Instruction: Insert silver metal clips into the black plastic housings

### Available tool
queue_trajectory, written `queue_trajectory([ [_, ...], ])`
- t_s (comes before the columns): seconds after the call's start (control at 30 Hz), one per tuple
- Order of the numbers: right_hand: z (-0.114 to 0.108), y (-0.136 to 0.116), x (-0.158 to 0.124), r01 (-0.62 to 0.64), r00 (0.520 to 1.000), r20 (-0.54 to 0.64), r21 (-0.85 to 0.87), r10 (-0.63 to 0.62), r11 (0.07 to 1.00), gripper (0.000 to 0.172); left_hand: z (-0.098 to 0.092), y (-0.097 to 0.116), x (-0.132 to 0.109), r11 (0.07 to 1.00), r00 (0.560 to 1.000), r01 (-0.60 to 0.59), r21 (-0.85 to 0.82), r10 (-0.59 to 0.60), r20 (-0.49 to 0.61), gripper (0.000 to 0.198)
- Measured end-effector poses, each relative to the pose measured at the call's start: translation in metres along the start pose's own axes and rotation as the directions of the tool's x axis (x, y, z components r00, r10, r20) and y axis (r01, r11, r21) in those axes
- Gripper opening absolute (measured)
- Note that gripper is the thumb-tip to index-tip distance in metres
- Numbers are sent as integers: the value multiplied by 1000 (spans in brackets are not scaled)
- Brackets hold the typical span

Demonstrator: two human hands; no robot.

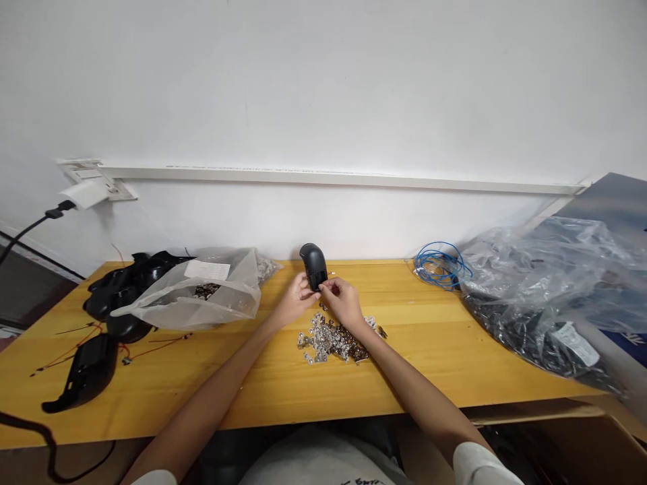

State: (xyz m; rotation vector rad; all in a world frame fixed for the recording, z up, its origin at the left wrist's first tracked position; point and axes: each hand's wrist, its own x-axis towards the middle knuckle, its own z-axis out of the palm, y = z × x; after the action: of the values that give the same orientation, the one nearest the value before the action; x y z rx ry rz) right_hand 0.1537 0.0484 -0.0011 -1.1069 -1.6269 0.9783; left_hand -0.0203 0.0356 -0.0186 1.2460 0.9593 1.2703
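Observation:
A curved black plastic housing (314, 261) stands upright between my hands, above the far part of the table. My left hand (296, 298) grips its lower left side with the fingers closed. At its lower edge, my right hand (344, 301) is pinched; whether a small part sits between those fingertips is too small to tell. A pile of small shiny metal pieces (328, 340) lies on the table just below my hands, partly covered by my right wrist.
Black housings (94, 364) with thin red wires lie at the left, beside an open plastic bag (202, 303) of metal parts. At the right are a coil of blue cable (441, 264) and a large clear bag (536, 303) of black parts. A cardboard box (566, 431) stands below the table's right edge.

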Motion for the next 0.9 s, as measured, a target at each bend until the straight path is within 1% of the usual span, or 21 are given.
queue_trajectory([
  [0.1, 0, 0, 0, 17, 1000, -22, -44, -18, 999, 25, 1, 0, 0, 1000, 1000, 15, 3, -15, -21, 68],
  [0.2, -4, 2, 2, 45, 999, -19, -54, -46, 997, 29, 1, 1, 1, 1000, 999, 17, 9, -17, -30, 68],
  [0.33, -18, 5, 9, 62, 998, 10, -18, -61, 998, 27, 0, 4, 1, 1000, 999, 15, -7, -15, -34, 71],
  [0.4, -27, 7, 12, 131, 990, 71, -100, -125, 986, 25, 0, 6, 1, 1000, 999, 19, -20, -19, -27, 71],
  [0.47, -35, 7, 13, 271, 956, 183, -250, -229, 930, 23, 0, 8, 0, 999, 1000, 16, -30, -17, -20, 70],
  [0.53, -38, 6, 11, 405, 906, 296, -396, -303, 824, 20, 1, 9, 0, 1000, 1000, 16, -26, -16, -11, 67],
  [0.57, -38, 5, 10, 442, 889, 334, -454, -312, 774, 18, 1, 9, -1, 1000, 1000, 17, -20, -18, -7, 65],
  [0.6, -36, 4, 9, 456, 884, 353, -501, -308, 735, 16, 2, 10, -1, 1000, 1000, 19, -14, -19, -5, 62],
  [0.67, -33, 2, 7, 445, 892, 354, -570, -282, 691, 12, 2, 10, -1, 1000, 1000, 24, -9, -24, -4, 60],
  [0.73, -29, 0, 6, 427, 902, 344, -608, -262, 670, 10, 3, 9, -1, 999, 1000, 32, -26, -32, 0, 63],
  [0.83, -27, -1, 5, 411, 910, 332, -639, -250, 650, 9, 3, 6, -1, 997, 999, 51, -60, -51, 10, 72],
  [0.9, -26, -1, 4, 400, 915, 322, -654, -242, 642, 9, 2, 4, -1, 996, 998, 61, -67, -60, 14, 73],
])
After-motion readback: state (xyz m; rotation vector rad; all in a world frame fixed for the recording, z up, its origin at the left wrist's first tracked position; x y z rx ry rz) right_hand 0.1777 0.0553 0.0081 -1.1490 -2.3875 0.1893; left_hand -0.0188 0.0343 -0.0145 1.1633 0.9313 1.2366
